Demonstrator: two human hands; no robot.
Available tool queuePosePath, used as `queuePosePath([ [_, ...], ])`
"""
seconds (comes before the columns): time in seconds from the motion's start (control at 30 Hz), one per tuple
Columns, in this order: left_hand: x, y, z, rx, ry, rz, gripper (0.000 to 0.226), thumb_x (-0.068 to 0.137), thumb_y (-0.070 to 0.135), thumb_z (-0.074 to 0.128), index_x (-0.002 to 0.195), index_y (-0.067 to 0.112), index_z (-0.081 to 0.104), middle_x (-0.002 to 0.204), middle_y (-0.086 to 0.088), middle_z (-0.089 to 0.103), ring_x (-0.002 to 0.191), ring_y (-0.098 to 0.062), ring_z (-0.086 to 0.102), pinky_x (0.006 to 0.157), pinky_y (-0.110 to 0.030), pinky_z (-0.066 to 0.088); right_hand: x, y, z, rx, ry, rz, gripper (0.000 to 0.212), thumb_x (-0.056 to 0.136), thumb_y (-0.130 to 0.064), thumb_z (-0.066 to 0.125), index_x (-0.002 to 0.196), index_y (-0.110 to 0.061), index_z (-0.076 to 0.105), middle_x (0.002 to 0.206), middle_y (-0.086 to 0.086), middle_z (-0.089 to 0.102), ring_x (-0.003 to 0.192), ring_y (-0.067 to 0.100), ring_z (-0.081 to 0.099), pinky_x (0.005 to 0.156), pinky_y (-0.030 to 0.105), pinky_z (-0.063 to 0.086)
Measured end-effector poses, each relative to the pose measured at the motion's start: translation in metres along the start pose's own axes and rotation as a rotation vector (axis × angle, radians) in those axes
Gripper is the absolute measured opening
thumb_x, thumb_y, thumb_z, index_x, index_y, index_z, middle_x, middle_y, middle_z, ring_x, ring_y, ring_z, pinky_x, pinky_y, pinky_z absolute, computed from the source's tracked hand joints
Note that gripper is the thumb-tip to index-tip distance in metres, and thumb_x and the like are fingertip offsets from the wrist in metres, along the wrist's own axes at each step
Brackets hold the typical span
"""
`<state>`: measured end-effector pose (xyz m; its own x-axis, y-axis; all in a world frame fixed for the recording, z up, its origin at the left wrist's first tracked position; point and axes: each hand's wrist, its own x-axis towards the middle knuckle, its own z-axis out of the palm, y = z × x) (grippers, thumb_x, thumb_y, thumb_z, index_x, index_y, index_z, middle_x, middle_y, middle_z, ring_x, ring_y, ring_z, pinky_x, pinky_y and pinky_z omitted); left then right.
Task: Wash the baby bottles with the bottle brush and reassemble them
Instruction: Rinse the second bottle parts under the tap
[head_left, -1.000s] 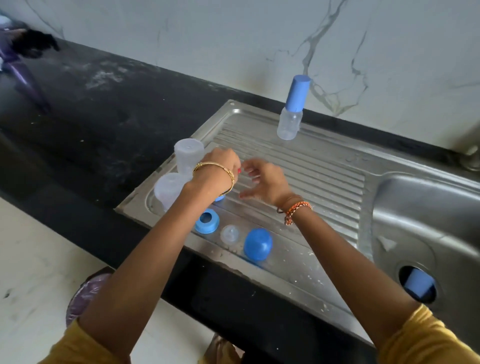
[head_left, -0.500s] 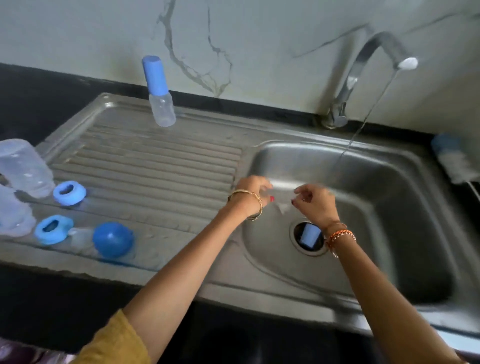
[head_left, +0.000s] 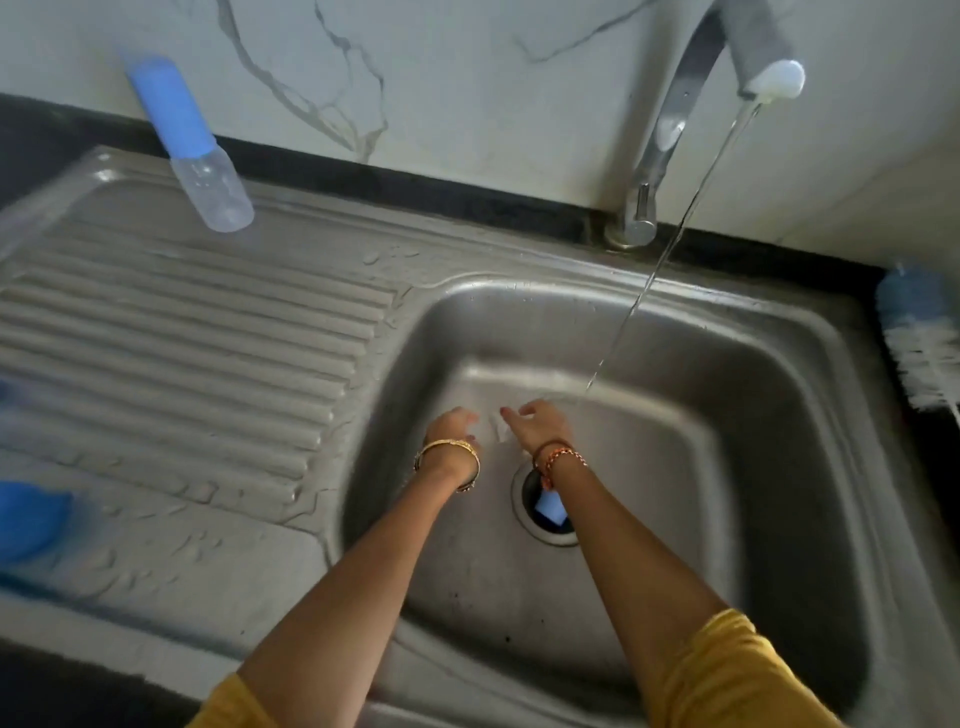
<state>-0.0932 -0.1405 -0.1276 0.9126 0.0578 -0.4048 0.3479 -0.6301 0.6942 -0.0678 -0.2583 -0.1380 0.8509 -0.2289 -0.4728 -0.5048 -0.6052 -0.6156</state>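
Both my hands are down in the steel sink basin (head_left: 727, 467), left of the water stream. My left hand (head_left: 451, 428) and my right hand (head_left: 540, 427) pinch a small clear, blurred teat-like piece (head_left: 496, 431) between their fingertips. A clear baby bottle with a tall blue cap (head_left: 208, 166) stands at the back of the ribbed draining board (head_left: 182, 353). The white-bristled bottle brush with a blue tip (head_left: 922, 343) lies on the counter to the right of the basin. A blue dome cap (head_left: 28, 519) shows at the left edge.
The tap (head_left: 670, 135) at the back runs a thin stream of water (head_left: 639, 306) into the basin. A blue piece (head_left: 551, 512) sits in the drain hole under my right wrist. Behind the sink is a marble wall; a black counter surrounds it.
My hands carried the clear piece from the draining board rightward into the basin and now hold it deeper, near the stream. The view swung right, leaving the other bottle parts out of sight.
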Motion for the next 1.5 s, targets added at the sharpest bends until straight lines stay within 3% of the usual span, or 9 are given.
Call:
queuePosePath([
  [0.3,0.018,0.02,0.023,-0.084,0.068,0.108,0.035,0.095,0.01,0.047,0.13,0.008,0.051,0.127,-0.01,0.056,0.108,-0.028,0.057,0.094,-0.028,0.04,0.012,0.015,-0.017,0.159,0.149,-0.125,0.023,0.083,-0.011,0.056,0.102,-0.014,0.068,0.087,0.004,0.064,0.09,0.018,0.06,0.084,0.025,0.043],
  [0.43,0.019,0.06,0.037,-0.561,-0.116,0.1,0.03,0.1,0.016,0.038,0.122,0.008,0.055,0.091,0.0,0.061,0.081,-0.015,0.057,0.079,-0.026,0.051,0.006,0.012,-0.057,0.299,0.274,-0.276,0.02,0.089,-0.012,0.052,0.102,-0.012,0.068,0.087,0.0,0.062,0.082,0.01,0.053,0.068,0.016,0.034],
  [0.57,0.014,0.103,0.051,-0.839,-0.163,0.015,0.029,0.1,0.015,0.036,0.12,-0.001,0.052,0.085,-0.001,0.061,0.075,-0.01,0.059,0.062,-0.017,0.053,0.001,0.002,-0.078,0.554,0.316,-0.269,0.022,0.093,-0.013,0.048,0.106,-0.013,0.066,0.098,0.001,0.067,0.089,0.011,0.058,0.087,0.027,0.048],
  [0.73,0.017,0.128,0.041,-1.232,-0.165,-0.197,0.028,0.098,0.014,0.042,0.075,0.003,0.055,0.046,0.0,0.063,0.04,-0.007,0.059,0.041,-0.016,0.048,-0.003,0.002,-0.085,0.493,0.352,-0.356,0.025,0.084,-0.028,0.066,0.104,-0.016,0.055,0.073,-0.009,0.062,0.074,0.008,0.06,0.074,0.02,0.047],
  [1.0,0.026,0.13,0.025,-1.057,-0.17,-0.101,0.021,0.095,0.006,0.047,0.103,-0.006,0.061,0.05,0.006,0.065,0.045,-0.001,0.061,0.046,-0.012,0.048,0.006,0.008,-0.094,-0.001,0.251,-0.635,0.052,0.093,-0.039,0.035,0.144,-0.028,0.03,0.12,0.003,0.063,0.122,0.025,0.048,0.104,0.044,0.035],
  [1.1,0.026,0.13,0.022,-0.991,-0.211,-0.075,0.03,0.095,0.01,0.048,0.119,-0.006,0.056,0.052,0.009,0.066,0.049,0.002,0.062,0.055,-0.011,0.046,0.006,0.007,-0.105,0.095,0.143,-0.64,0.05,0.097,-0.025,0.039,0.145,-0.022,0.026,0.108,0.005,0.066,0.107,0.019,0.058,0.1,0.027,0.04],
  [1.2,0.026,0.13,0.026,-1.051,-0.205,-0.049,0.025,0.093,0.008,0.05,0.111,-0.008,0.057,0.055,0.008,0.067,0.053,0.001,0.063,0.055,-0.011,0.046,0.004,0.006,-0.113,0.336,0.243,-0.617,0.033,0.091,-0.007,0.054,0.124,-0.009,0.055,0.089,0.003,0.067,0.076,0.0,0.059,0.073,0.001,0.041],
  [1.3,0.029,0.137,0.026,-1.112,-0.13,-0.057,0.012,0.091,0.004,0.054,0.097,-0.003,0.06,0.052,0.007,0.066,0.062,-0.007,0.062,0.053,-0.009,0.047,0.004,0.008,-0.112,0.47,0.513,-0.596,0.014,0.08,-0.01,0.07,0.092,-0.006,0.071,0.097,0.004,0.061,0.08,-0.001,0.055,0.071,0.005,0.042],
  [1.5,0.029,0.144,0.028,-1.088,-0.205,-0.054,0.015,0.09,0.01,0.057,0.078,0.007,0.064,0.052,0.006,0.066,0.052,-0.004,0.059,0.049,-0.012,0.046,0.004,0.008,-0.113,0.229,0.283,-0.59,0.025,0.09,-0.026,0.057,0.098,-0.005,0.07,0.109,0.003,0.043,0.09,0.002,0.044,0.072,-0.001,0.035],
])
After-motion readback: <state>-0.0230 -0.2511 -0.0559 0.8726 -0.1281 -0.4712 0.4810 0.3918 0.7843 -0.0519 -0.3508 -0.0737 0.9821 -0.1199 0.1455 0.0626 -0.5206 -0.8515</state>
